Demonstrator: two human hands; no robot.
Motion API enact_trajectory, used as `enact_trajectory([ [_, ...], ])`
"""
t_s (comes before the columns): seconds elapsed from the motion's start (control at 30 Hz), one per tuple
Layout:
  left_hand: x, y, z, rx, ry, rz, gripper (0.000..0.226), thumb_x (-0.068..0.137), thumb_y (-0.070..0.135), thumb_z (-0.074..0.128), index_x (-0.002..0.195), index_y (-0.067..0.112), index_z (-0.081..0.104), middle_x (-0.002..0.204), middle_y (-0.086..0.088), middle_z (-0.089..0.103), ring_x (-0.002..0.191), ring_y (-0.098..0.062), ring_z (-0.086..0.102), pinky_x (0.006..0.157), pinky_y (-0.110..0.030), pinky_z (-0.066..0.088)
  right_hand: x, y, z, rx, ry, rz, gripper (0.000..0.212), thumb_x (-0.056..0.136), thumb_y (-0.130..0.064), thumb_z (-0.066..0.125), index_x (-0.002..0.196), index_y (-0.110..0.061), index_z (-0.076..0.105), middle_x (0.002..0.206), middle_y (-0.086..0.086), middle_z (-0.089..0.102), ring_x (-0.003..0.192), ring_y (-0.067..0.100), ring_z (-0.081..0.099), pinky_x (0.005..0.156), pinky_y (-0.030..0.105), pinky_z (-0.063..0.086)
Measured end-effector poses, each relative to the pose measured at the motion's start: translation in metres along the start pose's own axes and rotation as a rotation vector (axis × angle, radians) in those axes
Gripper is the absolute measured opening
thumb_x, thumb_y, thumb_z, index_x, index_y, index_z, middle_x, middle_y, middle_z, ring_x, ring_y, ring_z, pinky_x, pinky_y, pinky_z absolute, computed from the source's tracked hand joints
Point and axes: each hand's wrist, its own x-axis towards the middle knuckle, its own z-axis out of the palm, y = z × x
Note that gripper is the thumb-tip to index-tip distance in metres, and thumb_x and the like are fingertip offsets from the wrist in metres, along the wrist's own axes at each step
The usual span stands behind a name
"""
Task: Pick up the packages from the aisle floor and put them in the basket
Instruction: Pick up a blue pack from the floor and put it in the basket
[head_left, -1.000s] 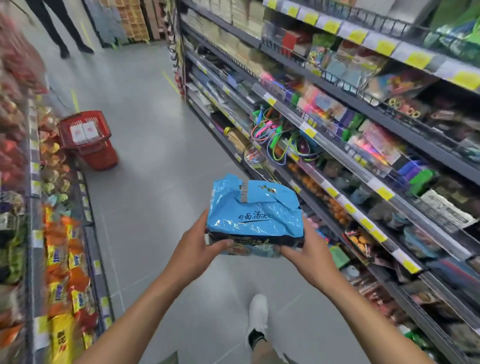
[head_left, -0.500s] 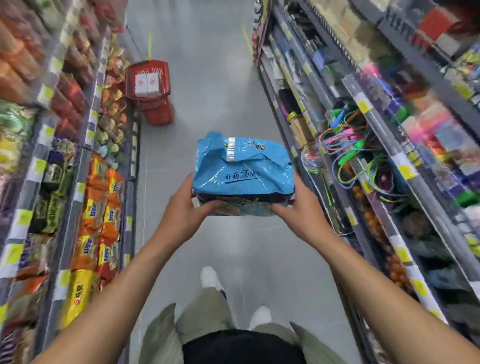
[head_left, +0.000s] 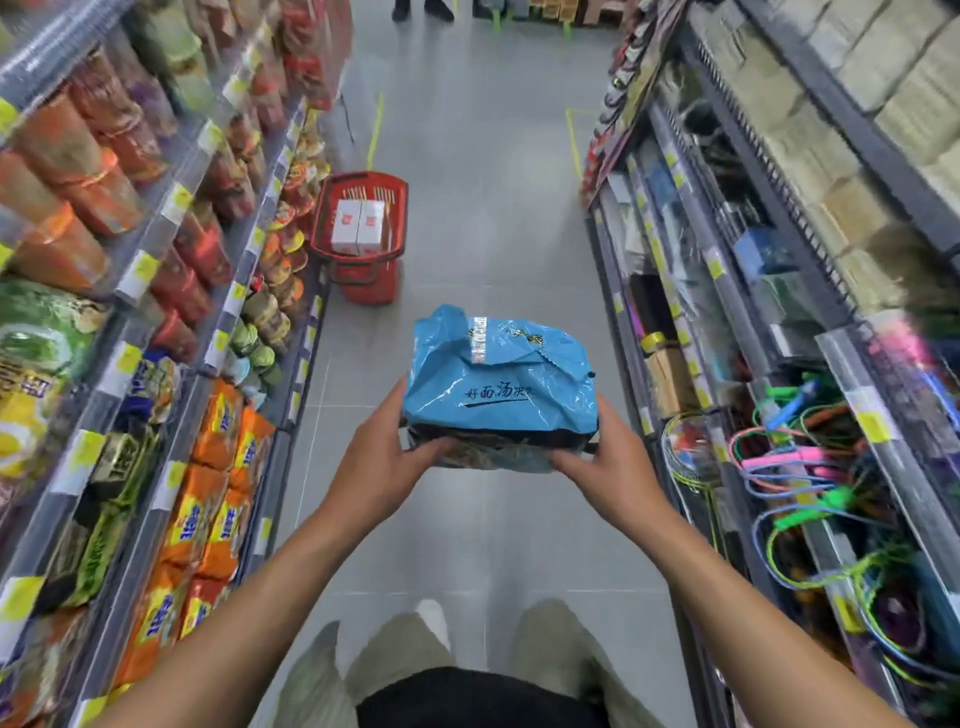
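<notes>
Both arms stretched forward, forearms angling inward. Left hand (head_left: 382, 460) and right hand (head_left: 610, 465) clamp one blue package (head_left: 501, 387) between them, left hand on its left end, right hand on its right end. Thumbs lie along the near lower edge; the other fingers curl round underneath, mostly hidden. Package is held level in the air over the aisle floor (head_left: 483, 208), between the hands, about chest-forward.

Package: glossy crinkled blue plastic, puffy, seam fold with a barcode strip on top, dark printed characters on the near face, darker band along the bottom edge.

Red basket (head_left: 369, 288) stands on the floor well ahead of the hands and to their left, tight against the left shelf (head_left: 228, 312). Two white boxes (head_left: 358, 228) lie inside it. Orange snack bags (head_left: 208, 499) are just left of the left forearm. Coloured skipping ropes (head_left: 800, 467) hang on the shelf right of the right hand. One white shoe (head_left: 434, 618) shows below the hands.
</notes>
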Motion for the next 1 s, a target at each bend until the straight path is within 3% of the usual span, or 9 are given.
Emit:
enact_trajectory([
  [0.13,0.081,0.008,0.006,-0.001,-0.036,0.018,0.076,0.083,0.023,0.083,0.146,0.042,0.045,0.123,0.029,0.065,0.114,0.009,0.059,0.089,-0.010,0.044,0.073,0.008,-0.014,0.000,0.009,0.015,0.068,0.078,-0.011,0.079,0.127,-0.048,0.051,0.111,-0.038,0.062,0.106,-0.005,0.061,0.088,0.024,0.053],
  [0.27,0.164,0.016,0.022,0.010,-0.045,0.016,0.076,0.084,0.023,0.083,0.140,0.053,0.042,0.115,0.039,0.062,0.110,0.018,0.056,0.082,0.000,0.041,0.152,0.025,-0.032,-0.015,0.018,0.029,0.070,0.077,-0.012,0.080,0.125,-0.052,0.048,0.109,-0.040,0.062,0.103,-0.008,0.060,0.084,0.017,0.051],
  [0.43,0.279,0.033,0.042,0.012,-0.031,-0.019,0.074,0.084,0.025,0.082,0.138,0.055,0.042,0.118,0.037,0.063,0.112,0.016,0.056,0.086,-0.007,0.044,0.272,0.044,-0.061,-0.007,-0.023,0.019,0.069,0.076,-0.013,0.084,0.131,-0.040,0.053,0.106,-0.044,0.058,0.102,-0.016,0.056,0.080,0.009,0.046],
  [0.5,0.318,0.039,0.046,0.018,-0.003,-0.040,0.074,0.083,0.023,0.083,0.143,0.047,0.045,0.121,0.030,0.066,0.115,0.010,0.058,0.091,-0.014,0.046,0.319,0.046,-0.070,-0.027,-0.058,0.006,0.068,0.077,-0.016,0.084,0.135,-0.036,0.053,0.108,-0.042,0.057,0.102,-0.016,0.056,0.083,0.013,0.047],
  [0.67,0.399,0.039,0.033,0.036,0.088,-0.103,0.066,0.082,0.018,0.083,0.132,0.045,0.049,0.108,0.036,0.064,0.105,0.016,0.058,0.082,-0.007,0.045,0.428,0.033,-0.069,-0.043,-0.150,-0.040,0.062,0.075,-0.018,0.081,0.127,-0.040,0.055,0.109,-0.032,0.064,0.103,-0.002,0.062,0.087,0.032,0.057],
  [0.8,0.461,0.021,0.002,0.034,0.151,-0.147,0.065,0.081,0.023,0.085,0.138,0.033,0.055,0.120,0.019,0.067,0.112,-0.004,0.062,0.094,-0.032,0.052,0.510,0.008,-0.046,-0.025,-0.221,-0.098,0.062,0.072,-0.018,0.080,0.119,-0.049,0.055,0.109,-0.039,0.063,0.102,-0.006,0.062,0.086,0.032,0.056],
  [0.9,0.504,0.005,-0.027,0.033,0.192,-0.160,0.077,0.079,0.025,0.086,0.146,0.032,0.048,0.139,0.012,0.055,0.124,-0.002,0.054,0.106,-0.034,0.047,0.567,-0.006,-0.019,-0.015,-0.270,-0.112,0.058,0.069,-0.027,0.076,0.120,-0.045,0.056,0.109,-0.039,0.063,0.102,-0.005,0.062,0.087,0.034,0.056],
  [1.0,0.551,-0.015,-0.065,0.053,0.235,-0.184,0.079,0.079,0.024,0.086,0.148,0.031,0.048,0.138,0.008,0.049,0.127,0.001,0.046,0.112,-0.032,0.040,0.627,-0.022,0.018,-0.016,-0.333,-0.092,0.059,0.067,-0.038,0.071,0.123,-0.048,0.054,0.113,-0.036,0.064,0.106,-0.001,0.062,0.090,0.035,0.056],
])
